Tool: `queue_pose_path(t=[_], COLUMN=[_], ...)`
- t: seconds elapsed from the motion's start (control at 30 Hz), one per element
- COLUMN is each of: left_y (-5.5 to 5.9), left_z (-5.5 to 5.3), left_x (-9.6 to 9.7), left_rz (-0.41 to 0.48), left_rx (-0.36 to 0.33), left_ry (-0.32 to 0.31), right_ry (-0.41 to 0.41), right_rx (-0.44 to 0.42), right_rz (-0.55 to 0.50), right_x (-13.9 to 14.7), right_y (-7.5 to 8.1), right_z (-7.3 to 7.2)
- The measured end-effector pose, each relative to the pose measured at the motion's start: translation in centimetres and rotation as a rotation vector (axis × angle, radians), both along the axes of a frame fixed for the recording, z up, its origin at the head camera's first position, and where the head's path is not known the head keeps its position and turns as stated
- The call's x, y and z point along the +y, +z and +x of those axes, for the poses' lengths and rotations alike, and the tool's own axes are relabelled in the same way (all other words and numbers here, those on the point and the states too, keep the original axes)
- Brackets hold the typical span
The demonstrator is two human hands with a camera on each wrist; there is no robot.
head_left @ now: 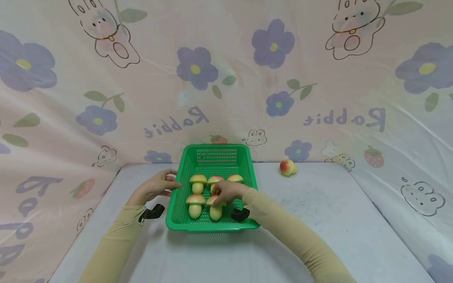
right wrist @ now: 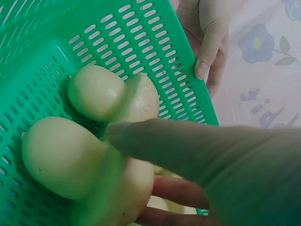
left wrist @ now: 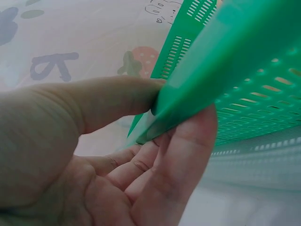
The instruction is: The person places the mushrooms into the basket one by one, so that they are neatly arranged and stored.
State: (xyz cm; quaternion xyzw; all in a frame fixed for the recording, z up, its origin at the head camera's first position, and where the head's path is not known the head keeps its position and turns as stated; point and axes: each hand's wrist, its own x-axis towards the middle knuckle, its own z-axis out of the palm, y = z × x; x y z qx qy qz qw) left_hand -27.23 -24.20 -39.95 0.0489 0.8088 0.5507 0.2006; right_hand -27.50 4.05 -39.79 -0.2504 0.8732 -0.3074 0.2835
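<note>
A green plastic basket (head_left: 212,226) stands on the table, holding several toy mushrooms with pale stems and reddish-yellow caps. My left hand (head_left: 159,186) pinches the basket's left rim (left wrist: 188,94), thumb on top and fingers underneath. Inside the basket, my right hand (head_left: 230,190) grips the cap of the front middle mushroom (head_left: 215,213); the right wrist view shows its thumb on one side of the cap and fingers on the other. Another mushroom (head_left: 195,210) lies just left of it. A mushroom behind (head_left: 214,179) is partly hidden by my right hand.
One more mushroom (head_left: 287,167) lies on the white table (head_left: 311,204) near its back edge, right of the basket. A patterned cloth (head_left: 240,98) hangs behind the table and along its sides. Black mounts (head_left: 153,212) sit at both wrists.
</note>
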Motion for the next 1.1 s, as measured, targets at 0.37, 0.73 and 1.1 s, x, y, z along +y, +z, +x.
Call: queue_pose_path(t=[0.37,0.73,1.1], left_y=[-0.2,0.2,0.1], left_z=[0.0,0.0,0.0], left_x=[-0.1,-0.1,-0.1], left_rz=[0.003,0.012,0.009], left_rx=[0.004,-0.004,-0.006], left_ry=[-0.004,-0.005,-0.013], right_ry=[-0.017,-0.033,-0.004], right_rx=[-0.045,-0.068,-0.057], right_rz=[-0.058,-0.090,-0.192], right_x=[0.4,1.2,3.2], right_y=[-0.2,0.1,2.5], right_z=[0.0,-0.3,-0.3])
